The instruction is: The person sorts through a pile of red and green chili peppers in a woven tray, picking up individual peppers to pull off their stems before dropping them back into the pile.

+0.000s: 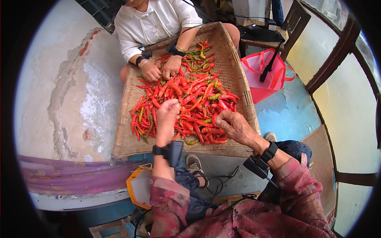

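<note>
A heap of chili peppers [194,93], mostly red with some green and yellowish ones, covers much of a shallow woven basket [248,107]. Over the heap's near left part, my left hand [168,113] is raised with its fingers curled in; slight blur hides what they hold, if anything. At the near right of the heap, my right hand [237,127] pinches a red chili pepper [214,118] between thumb and fingers. Across the basket, another person's left hand [172,66] and right hand [151,71] work low among the peppers.
The other person [152,23] sits at the basket's far side. A pink and white bag [262,75] stands right of it, near a wooden chair [291,27]. A yellow-edged container [141,186] and black cables [222,180] lie below. A stained wall [75,87] borders the left.
</note>
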Available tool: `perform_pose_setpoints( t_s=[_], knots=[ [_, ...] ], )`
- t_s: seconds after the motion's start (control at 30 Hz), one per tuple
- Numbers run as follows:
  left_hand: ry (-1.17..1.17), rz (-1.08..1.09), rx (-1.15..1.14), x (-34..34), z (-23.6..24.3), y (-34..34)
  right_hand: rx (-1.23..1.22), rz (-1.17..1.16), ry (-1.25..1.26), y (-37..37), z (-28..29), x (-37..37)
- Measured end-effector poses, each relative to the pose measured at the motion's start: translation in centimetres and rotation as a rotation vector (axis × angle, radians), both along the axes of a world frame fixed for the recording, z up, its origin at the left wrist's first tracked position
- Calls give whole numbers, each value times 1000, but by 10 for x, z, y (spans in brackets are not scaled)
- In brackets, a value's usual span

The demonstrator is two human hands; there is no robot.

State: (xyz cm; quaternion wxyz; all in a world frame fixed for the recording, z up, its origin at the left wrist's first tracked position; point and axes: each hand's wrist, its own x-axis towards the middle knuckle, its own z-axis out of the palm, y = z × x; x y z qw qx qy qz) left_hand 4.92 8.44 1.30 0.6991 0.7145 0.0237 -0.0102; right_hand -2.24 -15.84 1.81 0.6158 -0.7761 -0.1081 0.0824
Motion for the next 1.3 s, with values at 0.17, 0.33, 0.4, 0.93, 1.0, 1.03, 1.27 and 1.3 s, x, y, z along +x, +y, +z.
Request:
perform_pose_setpoints(
  t_s=[0.17,0.33,0.4,0.93,1.0,1.03,1.27,1.3],
  knots=[
    [-459,10,1152,-13,-10,-21,-15,-11,-104,3,-6,-2],
    [-578,-42,1163,-25,21,-28,-183,-137,-267,7,9,2],
    [-454,-215,846,-41,37,-51,-458,-289,-890,3,13,7],
    [-550,351,1114,-24,42,29,-535,-209,-503,-15,12,8],
    [-685,457,1236,-24,39,23,-207,-306,-407,-15,16,9],
    [-580,268,1138,-25,37,5,-221,-322,-402,-19,15,10],
    [-697,-394,965,-49,-2,-102,-110,-388,-329,-19,23,13],
    [-760,-376,1018,-50,-5,-108,-81,-395,-318,-19,24,14]
  ],
)
